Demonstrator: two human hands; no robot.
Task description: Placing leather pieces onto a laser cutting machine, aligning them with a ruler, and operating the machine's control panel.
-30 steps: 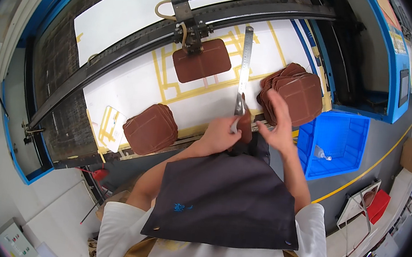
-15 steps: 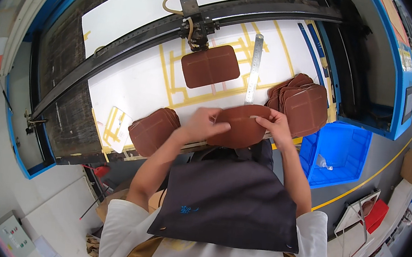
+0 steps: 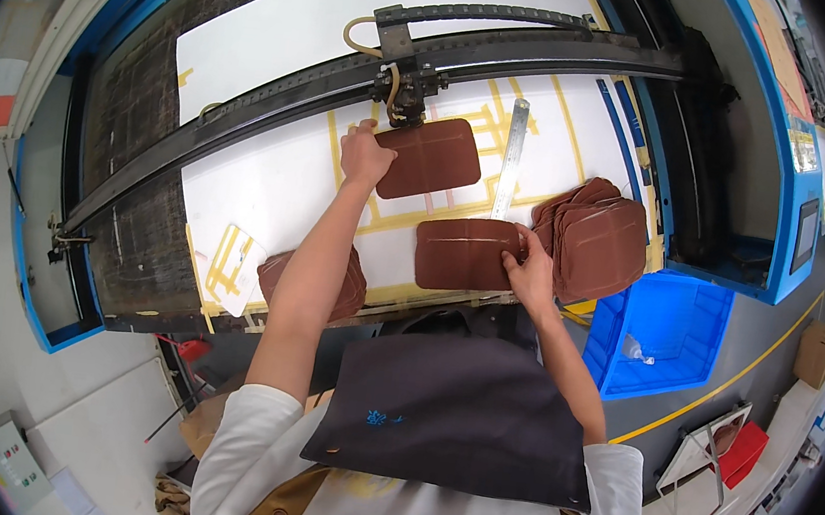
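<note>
My left hand (image 3: pixel 368 156) reaches far forward and grips the left edge of a brown rounded panel (image 3: pixel 432 159), which looks like leather and lies under the machine head (image 3: pixel 407 96). Nearer to me, my right hand (image 3: pixel 530 270) pinches the right edge of a second brown panel (image 3: pixel 465 254) by the table's front edge. To its right is a stack of brown panels (image 3: pixel 603 239), fanned unevenly. Beneath my left forearm a smaller pile of brown panels (image 3: pixel 349 289) is partly hidden. A steel ruler (image 3: pixel 511 157) lies between the far panel and the right stack.
A black gantry rail (image 3: pixel 279 93) crosses above the white, yellow-taped table (image 3: pixel 270 182). A white taped card (image 3: pixel 233 269) lies at the front left. Right of the table, a blue bin (image 3: pixel 661 334) stands on the floor, with a clear plastic item inside. Blue machine housing (image 3: pixel 787 237) borders the right.
My left hand has left the near panel and reached forward to the panel under the machine head. My right hand keeps hold of the near panel, now flatter at the table's front.
</note>
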